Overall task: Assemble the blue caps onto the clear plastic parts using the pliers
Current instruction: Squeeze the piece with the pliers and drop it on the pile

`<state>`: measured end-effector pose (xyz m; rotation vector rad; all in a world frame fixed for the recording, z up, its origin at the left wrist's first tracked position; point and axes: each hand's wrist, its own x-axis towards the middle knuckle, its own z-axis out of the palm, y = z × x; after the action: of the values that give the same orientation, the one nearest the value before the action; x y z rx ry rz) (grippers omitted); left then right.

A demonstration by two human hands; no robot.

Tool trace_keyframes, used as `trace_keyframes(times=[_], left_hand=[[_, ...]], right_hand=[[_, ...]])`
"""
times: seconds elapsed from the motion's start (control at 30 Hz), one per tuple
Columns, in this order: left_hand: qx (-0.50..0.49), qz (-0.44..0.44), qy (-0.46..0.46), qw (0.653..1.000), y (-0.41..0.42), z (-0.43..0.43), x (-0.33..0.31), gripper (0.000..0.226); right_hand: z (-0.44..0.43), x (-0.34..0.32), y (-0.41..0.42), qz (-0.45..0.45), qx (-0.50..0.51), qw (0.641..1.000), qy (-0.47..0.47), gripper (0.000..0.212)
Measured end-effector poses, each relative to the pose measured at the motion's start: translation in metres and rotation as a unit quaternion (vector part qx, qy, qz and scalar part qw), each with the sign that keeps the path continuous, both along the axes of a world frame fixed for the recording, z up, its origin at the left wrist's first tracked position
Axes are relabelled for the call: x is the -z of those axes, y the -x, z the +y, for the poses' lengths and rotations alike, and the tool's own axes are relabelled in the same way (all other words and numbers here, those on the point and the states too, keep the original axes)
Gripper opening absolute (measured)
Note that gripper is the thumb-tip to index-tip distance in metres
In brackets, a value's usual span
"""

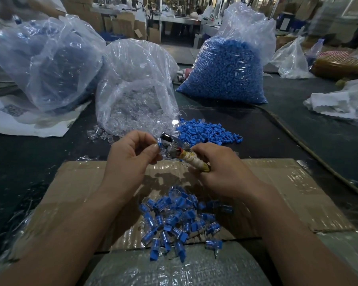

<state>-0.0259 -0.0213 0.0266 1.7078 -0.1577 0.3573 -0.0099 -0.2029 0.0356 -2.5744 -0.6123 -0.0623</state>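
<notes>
Blue caps (203, 133); clear parts (132, 106); pliers handle (196, 162) cream, perhaps yellow-tipped; brown cardboard (287, 182).

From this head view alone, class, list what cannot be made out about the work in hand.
- the blue-capped part: head view; fingertips of the left hand and the head of the pliers cover it, so cap seating is unclear.
- the pliers: head view; handles mostly hidden in the right hand; jaws blurred.
- the far-left bag: head view; crinkled film veils its bluish contents.
</notes>
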Motion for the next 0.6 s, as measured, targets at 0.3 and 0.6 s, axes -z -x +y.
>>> trace_keyframes(times=[0.3, 0.6], left_hand=[[-0.03, -0.011, -0.021, 0.999, 0.0018, -0.0006, 0.0015, 0.025], [-0.06, -0.013, -0.026, 0.998, 0.0003, -0.0008, 0.0025, 0.025]], right_hand=[[0.0076, 0.0002, 0.0022, -0.008, 0.013, 1.0, -0.004, 0.012], [0.0042, 0.0018, 0.0007, -0.016, 0.011, 1.0, 0.01, 0.014]])
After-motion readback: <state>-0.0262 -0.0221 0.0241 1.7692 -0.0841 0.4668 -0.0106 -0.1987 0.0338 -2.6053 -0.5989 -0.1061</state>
